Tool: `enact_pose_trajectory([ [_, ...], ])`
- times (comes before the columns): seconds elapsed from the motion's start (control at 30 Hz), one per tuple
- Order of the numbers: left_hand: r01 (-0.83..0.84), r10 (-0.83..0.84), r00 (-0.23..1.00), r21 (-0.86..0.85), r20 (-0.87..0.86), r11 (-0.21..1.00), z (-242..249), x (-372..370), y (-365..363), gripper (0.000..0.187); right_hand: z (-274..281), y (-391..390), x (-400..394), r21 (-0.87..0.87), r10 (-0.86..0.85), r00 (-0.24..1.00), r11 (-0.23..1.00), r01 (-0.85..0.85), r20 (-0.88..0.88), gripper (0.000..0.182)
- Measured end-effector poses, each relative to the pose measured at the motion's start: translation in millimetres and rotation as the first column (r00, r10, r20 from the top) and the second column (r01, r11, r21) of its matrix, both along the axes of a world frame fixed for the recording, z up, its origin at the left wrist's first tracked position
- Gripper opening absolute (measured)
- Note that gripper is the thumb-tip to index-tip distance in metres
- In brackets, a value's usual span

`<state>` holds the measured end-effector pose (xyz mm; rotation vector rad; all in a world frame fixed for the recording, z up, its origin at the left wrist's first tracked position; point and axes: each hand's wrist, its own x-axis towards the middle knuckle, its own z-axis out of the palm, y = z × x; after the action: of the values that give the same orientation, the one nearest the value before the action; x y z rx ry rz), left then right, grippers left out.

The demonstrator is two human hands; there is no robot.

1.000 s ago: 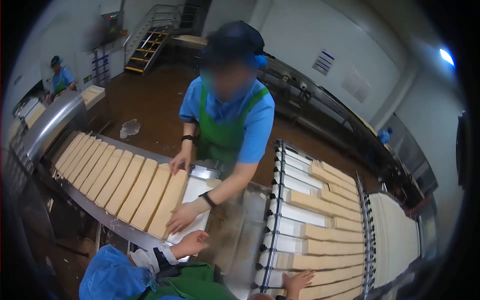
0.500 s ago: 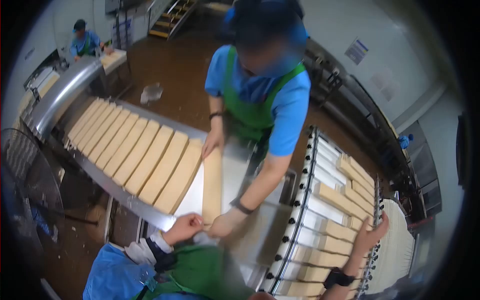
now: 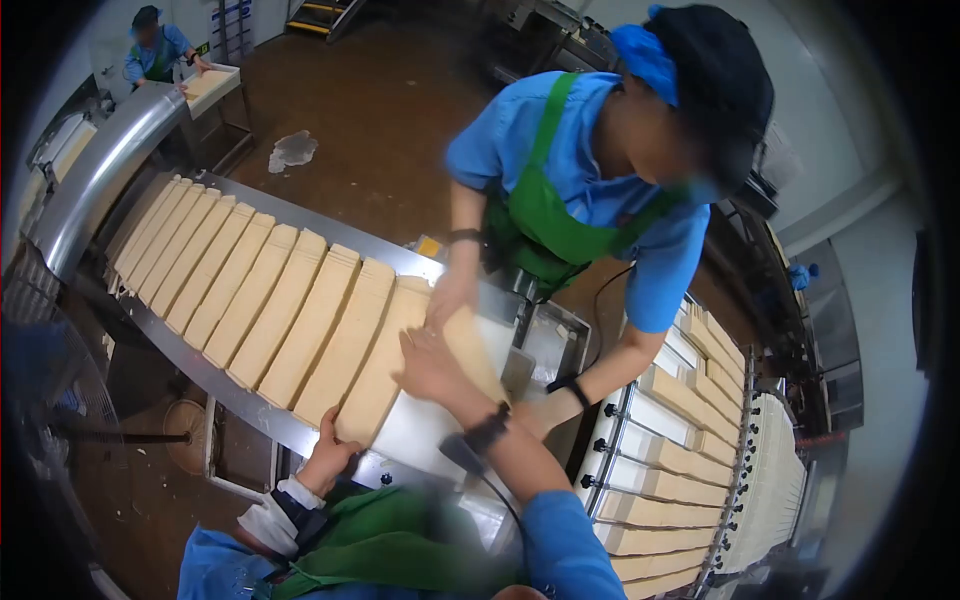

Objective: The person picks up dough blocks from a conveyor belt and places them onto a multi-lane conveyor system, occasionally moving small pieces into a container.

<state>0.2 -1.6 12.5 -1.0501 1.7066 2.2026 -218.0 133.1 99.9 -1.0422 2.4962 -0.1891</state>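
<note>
My left hand (image 3: 326, 458) grips the near end of the last long, pale dough-like strip (image 3: 382, 358) in the row, thumb on one side and fingers on the other. Farther along that strip's right side, my right hand (image 3: 432, 365) lies with its fingers stretched out against the edge. Another pale strip (image 3: 472, 345) bends over the white surface just right of my right hand. A co-worker's one hand (image 3: 456, 292) is at its far end; their other hand (image 3: 535, 415) is close to its near end, partly hidden by my wrist.
Several similar strips (image 3: 265, 310) lie side by side on the metal-edged conveyor (image 3: 210, 372). Its left end meets a curved metal cover (image 3: 120, 170). On the right, a roller-edged conveyor (image 3: 610, 430) carries more pale strips. Another person (image 3: 160, 55) works at the back left.
My right hand has come across from the right conveyor to the strips. My left hand has moved left and down onto the last strip's end. The co-worker leans farther right.
</note>
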Motion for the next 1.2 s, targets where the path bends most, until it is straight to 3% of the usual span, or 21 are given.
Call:
enact_pose_trajectory([
  [0.1, 0.156, -0.163, 0.983, 0.086, 0.080, 0.984, 23.5, -5.8, -14.3, 0.097, -50.4, -42.7, -39.4, -0.207, -0.252, 0.954, 0.954, 0.217, -0.163, 0.075],
  [0.2, 0.274, -0.297, 0.950, 0.195, 0.099, 0.942, 24.0, -11.5, -25.2, 0.099, -93.8, -52.2, -59.0, -0.294, -0.346, 0.875, 0.922, 0.250, -0.340, 0.076],
  [0.3, 0.325, -0.370, 0.924, 0.315, 0.094, 0.892, 17.5, -8.7, -33.3, 0.098, -104.9, -45.0, -38.3, -0.334, -0.369, 0.878, 0.905, 0.265, -0.304, 0.075],
  [0.43, 0.220, -0.279, 0.958, 0.455, 0.066, 0.863, 21.3, -15.3, -29.2, 0.103, -104.0, -37.0, -30.3, -0.299, -0.360, 0.881, 0.915, 0.270, -0.306, 0.074],
  [0.5, 0.214, -0.293, 0.951, 0.472, 0.098, 0.855, 30.4, -21.0, -28.7, 0.105, -106.6, -41.2, -36.1, -0.334, -0.372, 0.860, 0.907, 0.257, -0.348, 0.071],
  [0.57, 0.190, -0.249, 0.967, 0.479, 0.062, 0.857, 24.9, -23.0, -21.3, 0.105, -98.4, -42.9, -61.1, -0.305, -0.427, 0.883, 0.882, 0.359, -0.195, 0.070],
  [0.6, 0.202, -0.251, 0.967, 0.479, 0.038, 0.854, 20.5, -27.9, -19.0, 0.104, -85.0, -44.5, -68.8, -0.399, -0.470, 0.857, 0.842, 0.364, -0.210, 0.061],
  [0.63, 0.210, -0.264, 0.963, 0.471, 0.051, 0.857, 21.8, -32.7, -16.3, 0.102, -67.9, -48.1, -75.9, -0.297, -0.477, 0.860, 0.860, 0.415, -0.179, 0.053],
  [0.67, 0.199, -0.259, 0.963, 0.459, 0.072, 0.866, 25.7, -33.7, -11.5, 0.100, -85.8, -50.8, -81.6, -0.319, -0.518, 0.806, 0.845, 0.430, -0.286, 0.051],
  [0.73, 0.200, -0.266, 0.959, 0.429, 0.100, 0.881, 28.8, -37.3, -5.5, 0.097, -83.4, -43.9, -81.1, -0.313, -0.492, 0.839, 0.855, 0.414, -0.234, 0.054],
  [0.8, 0.234, -0.300, 0.948, 0.408, 0.104, 0.883, 28.9, -42.3, -2.5, 0.094, -83.9, -30.2, -77.4, -0.290, -0.575, 0.785, 0.811, 0.508, -0.232, 0.055],
  [0.9, 0.391, -0.390, 0.919, 0.291, -0.064, 0.873, 24.0, -46.9, 7.8, 0.087, -70.4, 21.4, -73.6, -0.210, -0.647, 0.731, 0.762, 0.613, -0.216, 0.058],
  [0.93, 0.523, -0.523, 0.834, -0.052, -0.174, 0.851, 5.1, -49.0, 8.5, 0.089, -58.6, 49.5, -68.5, -0.173, -0.667, 0.717, 0.745, 0.644, -0.203, 0.059],
  [0.97, 0.560, -0.668, 0.710, -0.397, -0.223, 0.727, -24.0, -53.6, 5.4, 0.091, -52.5, 75.2, -65.5, -0.137, -0.687, 0.714, 0.727, 0.673, -0.136, 0.063],
  [1.0, 0.498, -0.806, 0.557, -0.695, -0.203, 0.519, -38.8, -54.9, 2.4, 0.093, -48.2, 101.2, -60.9, -0.101, -0.711, 0.701, 0.703, 0.704, -0.064, 0.068],
  [1.03, 0.545, -0.810, 0.580, -0.699, -0.086, 0.463, -29.5, -57.5, 3.3, 0.096, -41.6, 125.5, -49.1, -0.121, -0.739, 0.671, 0.662, 0.739, 0.059, 0.071],
  [1.13, 0.637, -0.781, 0.593, -0.707, 0.195, 0.307, 4.5, -69.0, 19.0, 0.101, -25.9, 182.7, -5.9, -0.104, -0.602, 0.783, 0.778, 0.619, 0.157, 0.071],
  [1.2, 0.624, -0.753, 0.598, -0.749, 0.274, 0.222, 6.8, -72.2, 28.2, 0.102, -51.8, 202.1, 31.0, -0.237, -0.568, 0.820, 0.789, 0.566, 0.068, 0.058],
])
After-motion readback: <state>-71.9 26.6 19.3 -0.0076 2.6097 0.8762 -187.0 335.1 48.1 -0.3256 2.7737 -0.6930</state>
